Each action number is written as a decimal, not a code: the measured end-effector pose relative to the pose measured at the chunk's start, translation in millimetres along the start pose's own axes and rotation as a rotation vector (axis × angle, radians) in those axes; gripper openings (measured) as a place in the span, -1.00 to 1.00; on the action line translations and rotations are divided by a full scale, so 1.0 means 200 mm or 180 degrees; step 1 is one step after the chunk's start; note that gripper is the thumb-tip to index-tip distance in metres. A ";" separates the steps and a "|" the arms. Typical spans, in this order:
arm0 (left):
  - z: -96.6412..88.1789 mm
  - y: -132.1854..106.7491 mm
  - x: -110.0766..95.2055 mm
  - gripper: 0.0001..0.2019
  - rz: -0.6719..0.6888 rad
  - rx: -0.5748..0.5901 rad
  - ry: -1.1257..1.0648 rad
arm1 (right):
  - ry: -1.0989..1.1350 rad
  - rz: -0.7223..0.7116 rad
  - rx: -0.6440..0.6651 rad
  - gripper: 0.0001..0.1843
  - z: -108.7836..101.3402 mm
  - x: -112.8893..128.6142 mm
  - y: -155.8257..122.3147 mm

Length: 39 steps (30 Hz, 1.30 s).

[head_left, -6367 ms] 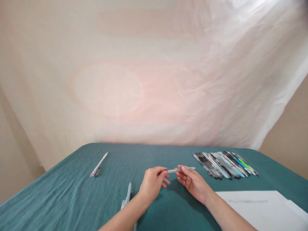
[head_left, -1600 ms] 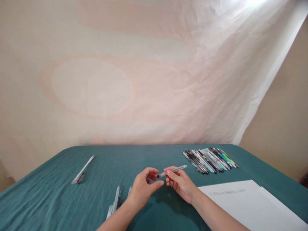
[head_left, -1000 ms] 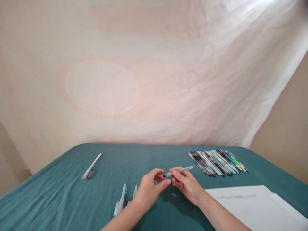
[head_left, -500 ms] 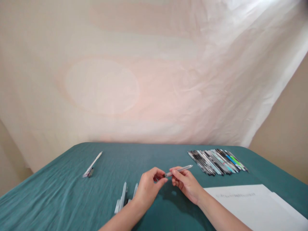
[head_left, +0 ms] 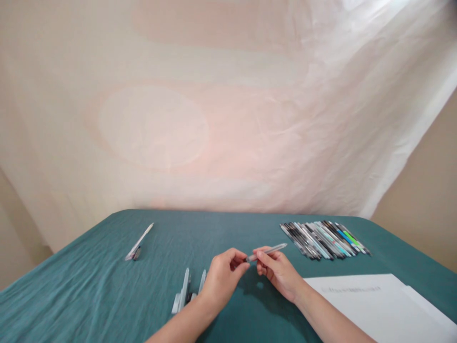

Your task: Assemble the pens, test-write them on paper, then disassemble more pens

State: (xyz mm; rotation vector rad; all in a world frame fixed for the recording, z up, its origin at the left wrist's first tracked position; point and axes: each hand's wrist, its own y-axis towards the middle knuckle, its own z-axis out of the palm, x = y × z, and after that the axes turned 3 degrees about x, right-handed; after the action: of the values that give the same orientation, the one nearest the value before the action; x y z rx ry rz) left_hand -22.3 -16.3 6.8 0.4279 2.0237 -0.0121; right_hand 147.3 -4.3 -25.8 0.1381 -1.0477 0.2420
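The right hand (head_left: 277, 270) grips the pen (head_left: 278, 247) mid-barrel, apparently to steady it. The left hand (head_left: 224, 275) pinches one end.

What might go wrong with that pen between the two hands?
The pen might slip and drop onto the green cloth, since the left hand and right hand hold it raised in finger grips. The left forearm, close to the loose pens, might also nudge them.
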 end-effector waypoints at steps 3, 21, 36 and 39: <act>0.01 0.00 0.01 -0.68 -0.0095 0.0022 -0.0072 | -0.0007 0.0024 0.0005 -0.77 0.01 0.01 0.00; -0.03 -0.02 -0.05 -0.66 0.0026 0.0364 0.0386 | -0.0301 -0.0051 0.0083 -0.71 0.02 0.02 0.00; 0.02 0.00 -0.05 -0.65 -0.0288 0.0316 -0.0196 | -0.4370 -0.1545 -0.0683 -0.66 -0.02 0.07 -0.04; 0.04 -0.04 -0.08 -0.63 -0.0130 0.0611 0.0049 | -0.4478 -0.1619 -0.0628 -0.69 -0.05 0.08 -0.01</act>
State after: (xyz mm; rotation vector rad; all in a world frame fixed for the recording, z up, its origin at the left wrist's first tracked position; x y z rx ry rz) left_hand -10.7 -29.9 14.5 0.5083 2.0543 -0.2306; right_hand 164.0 -2.4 -16.1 0.4162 -2.3587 -0.5224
